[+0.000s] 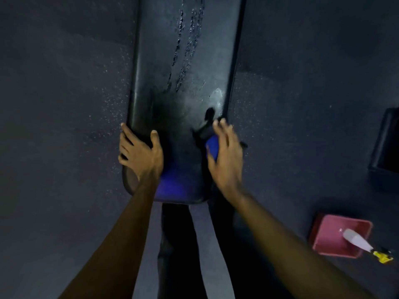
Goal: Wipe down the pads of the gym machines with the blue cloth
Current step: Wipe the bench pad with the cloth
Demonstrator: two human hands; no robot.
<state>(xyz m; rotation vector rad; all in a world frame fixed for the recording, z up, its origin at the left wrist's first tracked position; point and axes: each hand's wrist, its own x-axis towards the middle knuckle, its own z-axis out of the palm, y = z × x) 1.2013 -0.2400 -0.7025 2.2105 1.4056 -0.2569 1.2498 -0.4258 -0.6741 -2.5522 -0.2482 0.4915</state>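
Vinyl-wiping in progress: pressing the crumpled blue cloth (212, 147) against the near right edge of the long black padded bench (183, 61) with the right hand (224, 156), fingers spread and loose; clamping the left edge with the left hand (140, 154), thumb on top. Risking the cloth slipping off the rounded edge onto the dark floor (64, 104) under sideways pressure, or missing the wet droplet streaks (185, 39) farther up.

open floor (64, 126) both sides of pad (183, 61), pink tub (323, 236) right
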